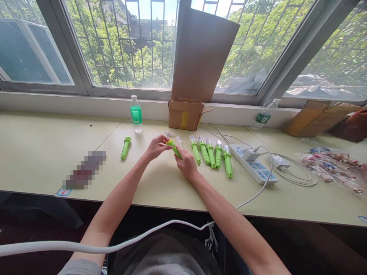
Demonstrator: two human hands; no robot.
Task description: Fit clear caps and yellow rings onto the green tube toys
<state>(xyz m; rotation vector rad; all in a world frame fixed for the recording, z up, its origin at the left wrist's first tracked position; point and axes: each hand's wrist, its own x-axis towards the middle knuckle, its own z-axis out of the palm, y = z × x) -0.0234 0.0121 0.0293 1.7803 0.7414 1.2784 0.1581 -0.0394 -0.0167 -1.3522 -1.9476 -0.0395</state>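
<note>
Both my hands are on one green plastic handle, shaped like a small flashlight body with a yellow piece at its upper end. My right hand wraps its lower part. The fingers of my left hand pinch at the yellow end. Just beyond, a clear cap rests on the table, with other small clear pieces partly hidden by my fingers. To the right lies a row of several green handles with clear caps. A single green handle without a clear cap lies to the left.
A water bottle and a cardboard box stand at the back. Right of the row lies a white power strip with cables, then plastic-bagged items. A white cable crosses in front of my body.
</note>
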